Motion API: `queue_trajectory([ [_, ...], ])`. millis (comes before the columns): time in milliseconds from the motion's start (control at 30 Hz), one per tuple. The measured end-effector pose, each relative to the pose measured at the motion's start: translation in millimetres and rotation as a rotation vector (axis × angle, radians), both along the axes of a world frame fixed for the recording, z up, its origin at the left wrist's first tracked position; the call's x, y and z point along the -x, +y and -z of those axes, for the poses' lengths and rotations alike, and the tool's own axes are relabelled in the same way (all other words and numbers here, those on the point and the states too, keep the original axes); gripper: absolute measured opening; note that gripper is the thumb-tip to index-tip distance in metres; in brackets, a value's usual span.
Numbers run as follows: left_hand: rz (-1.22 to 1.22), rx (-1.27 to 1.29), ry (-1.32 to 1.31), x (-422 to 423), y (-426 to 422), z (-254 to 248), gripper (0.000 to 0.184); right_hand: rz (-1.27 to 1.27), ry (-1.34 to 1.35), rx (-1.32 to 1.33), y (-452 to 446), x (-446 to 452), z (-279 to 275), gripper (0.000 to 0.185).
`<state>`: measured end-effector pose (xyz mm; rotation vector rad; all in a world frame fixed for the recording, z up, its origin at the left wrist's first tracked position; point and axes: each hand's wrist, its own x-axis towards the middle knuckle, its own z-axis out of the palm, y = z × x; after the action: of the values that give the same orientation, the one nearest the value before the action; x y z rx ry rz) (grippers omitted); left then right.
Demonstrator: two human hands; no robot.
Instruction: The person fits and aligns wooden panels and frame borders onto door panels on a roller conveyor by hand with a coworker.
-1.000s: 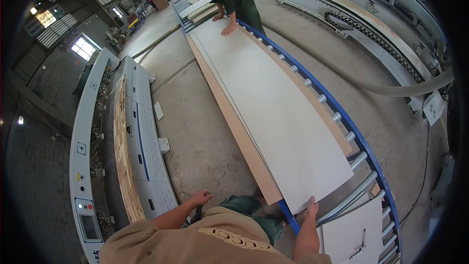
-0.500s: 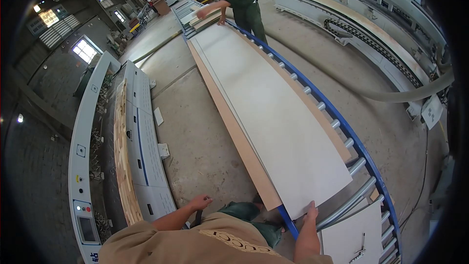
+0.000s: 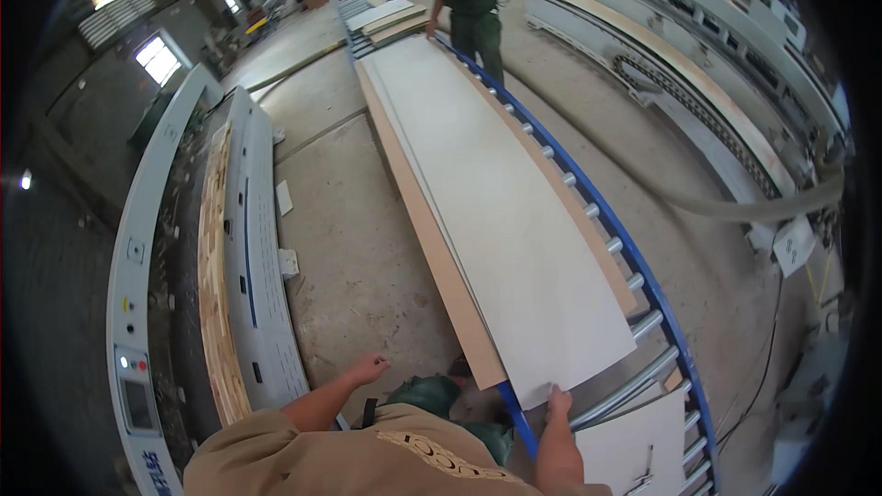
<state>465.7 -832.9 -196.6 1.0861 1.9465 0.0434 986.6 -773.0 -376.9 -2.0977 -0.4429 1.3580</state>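
My right hand (image 3: 559,399) grips the near end of a long white sheet (image 3: 496,211), thumb on top. The sheet lies over a brown board (image 3: 432,248) on a blue-framed roller conveyor (image 3: 654,323). My left hand (image 3: 370,368) hangs over the floor to the left of the boards, its fingers curled; whether anything is in them is too small to tell. At the far end a co-worker in dark green (image 3: 473,0) stands with one hand near the sheet's corner and the other arm raised.
A long machine with a control panel (image 3: 131,363) and a wood-strip board (image 3: 216,285) runs along the left. Another machine (image 3: 680,64) stands at the right, with a thick hose (image 3: 726,208). A smaller white panel (image 3: 620,445) lies on the near rollers.
The co-worker has straightened up and lifted one arm off the sheet. The camera view has shifted slightly, moving the scene leftward. My right hand stays at the sheet's near end.
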Motion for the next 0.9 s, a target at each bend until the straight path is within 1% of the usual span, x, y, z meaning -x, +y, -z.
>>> queue_trajectory([
  [33, -0.036, -0.03, -0.003, -5, -7, 2, 0.044, -0.089, -0.053, -0.027, -4, -4, 3, 0.052],
  [100, -0.081, -0.156, -0.029, -26, -21, 4, 0.042, -0.216, -0.319, -0.088, -20, -15, 61, 0.055],
  [133, -0.134, -0.223, -0.028, -39, -31, 3, 0.042, -0.267, -0.263, -0.121, -18, -7, 17, 0.056],
  [167, -0.247, -0.231, -0.105, -56, -40, -1, 0.041, -0.336, -0.205, -0.147, -22, -5, -18, 0.056],
  [200, -0.372, -0.241, -0.185, -77, -50, -10, 0.039, -0.47, -0.221, -0.159, -24, -9, -18, 0.051],
  [233, -0.286, -0.442, -0.196, -97, -66, -18, 0.036, -0.617, -0.236, -0.169, -28, -21, -2, 0.046],
  [267, -0.473, -0.355, -0.2, -126, -82, -38, 0.031, -0.62, -0.038, -0.082, -35, -26, -13, 0.044],
  [300, -0.587, -0.51, -0.41, -157, -105, -77, 0.03, -0.614, 0.144, 0.038, -47, -34, -25, 0.043],
  [367, -0.497, -0.609, -0.357, -189, -152, -50, 0.03, -1.041, 0.219, 0.042, -51, -83, 49, 0.023],
  [433, -0.454, -0.577, -0.303, -221, -196, -97, 0.029, -1.414, 0.124, 0.092, -57, -63, 13, 0.022],
  [533, -0.542, -0.602, -0.125, -263, -272, -127, 0.033, -1.838, 0.039, 0.159, -79, -24, -20, 0.019],
  [667, -0.946, -0.666, -0.046, -308, -376, -126, 0.036, -2.261, -0.051, 0.149, -109, 26, -42, 0.017],
  [733, -1.117, -0.679, 0.005, -328, -438, -121, 0.038, -2.47, -0.111, 0.082, -126, 50, -52, 0.016],
  [800, -1.345, -0.64, 0.023, -355, -503, -110, 0.039, -2.719, -0.169, -0.068, -150, 76, -59, 0.015],
  [833, -1.408, -0.664, 0.111, -371, -540, -85, 0.038, -2.865, -0.208, -0.197, -166, 87, -64, 0.015],
  [867, -1.464, -0.685, 0.202, -388, -577, -62, 0.037, -3.048, -0.277, -0.401, -184, 98, -71, 0.015],
  [900, -1.538, -0.7, 0.294, -408, -611, -54, 0.034, -3.215, -0.386, -0.656, -207, 108, -80, 0.014],
])
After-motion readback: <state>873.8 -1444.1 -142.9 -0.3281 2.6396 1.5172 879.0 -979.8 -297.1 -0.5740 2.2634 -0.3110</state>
